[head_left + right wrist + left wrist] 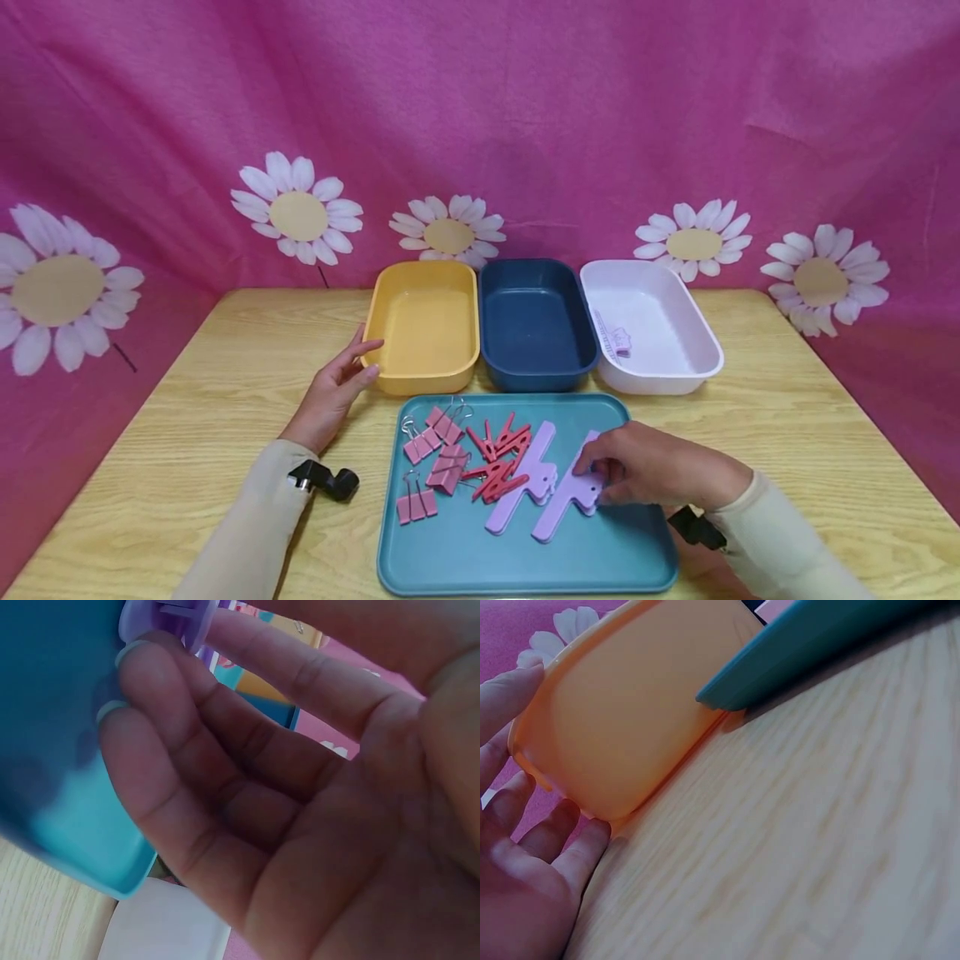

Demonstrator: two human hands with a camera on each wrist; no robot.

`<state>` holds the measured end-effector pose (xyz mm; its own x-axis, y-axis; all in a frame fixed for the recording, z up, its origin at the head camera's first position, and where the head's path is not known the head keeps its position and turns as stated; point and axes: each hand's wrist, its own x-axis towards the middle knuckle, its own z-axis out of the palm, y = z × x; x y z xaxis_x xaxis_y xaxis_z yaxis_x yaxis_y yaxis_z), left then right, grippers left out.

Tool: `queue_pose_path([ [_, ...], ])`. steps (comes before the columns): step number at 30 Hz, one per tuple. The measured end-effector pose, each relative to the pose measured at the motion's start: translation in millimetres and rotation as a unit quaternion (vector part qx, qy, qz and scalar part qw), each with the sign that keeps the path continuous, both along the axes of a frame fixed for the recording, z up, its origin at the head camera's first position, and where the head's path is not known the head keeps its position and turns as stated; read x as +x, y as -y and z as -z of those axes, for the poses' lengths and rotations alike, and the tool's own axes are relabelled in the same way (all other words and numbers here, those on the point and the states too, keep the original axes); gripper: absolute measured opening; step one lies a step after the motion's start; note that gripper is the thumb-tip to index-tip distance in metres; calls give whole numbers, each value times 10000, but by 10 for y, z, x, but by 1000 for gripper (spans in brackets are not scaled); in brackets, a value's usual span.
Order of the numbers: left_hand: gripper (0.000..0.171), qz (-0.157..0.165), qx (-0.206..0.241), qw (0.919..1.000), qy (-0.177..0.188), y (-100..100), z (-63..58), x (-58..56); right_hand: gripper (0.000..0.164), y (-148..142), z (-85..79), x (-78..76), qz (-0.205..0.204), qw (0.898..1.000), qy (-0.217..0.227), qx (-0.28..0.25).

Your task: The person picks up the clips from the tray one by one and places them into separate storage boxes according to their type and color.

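Note:
On the teal tray, two long purple bag clips lie aslant side by side. My right hand pinches the right purple bag clip by its grip tabs; in the right wrist view the tabs show at the fingertips, with the other fingers curled. The left purple bag clip lies close beside it. My left hand rests against the near left side of the yellow bin, fingers spread loosely along its rim and wall. In the left wrist view the fingertips meet the bin's outside.
Several pink binder clips and red clothespins lie on the tray's left and middle. Behind it stand a navy bin and a white bin, which holds a small purple-patterned piece. A pink flowered cloth hangs behind the wooden table.

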<state>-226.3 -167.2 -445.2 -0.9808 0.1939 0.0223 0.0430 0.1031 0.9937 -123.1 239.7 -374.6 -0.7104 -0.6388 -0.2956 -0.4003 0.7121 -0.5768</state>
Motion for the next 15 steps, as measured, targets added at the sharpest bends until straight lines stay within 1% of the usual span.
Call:
queue_pose_path([
  [4,47,-1,-18,10000,48,-5,7,3,30,-9,-9,-1,13,9999,105,-70],
  [7,47,-12,-42,10000,76,-5,7,6,29,-17,-20,0,-43,9999,72,-115],
  [11,46,-24,-25,10000,74,0,-1,8,27,-22,-37,9,-184,9995,-100,-221],
  [15,47,0,-7,10000,55,1,-16,0,25,-26,-64,7,-348,9983,-362,-308],
])
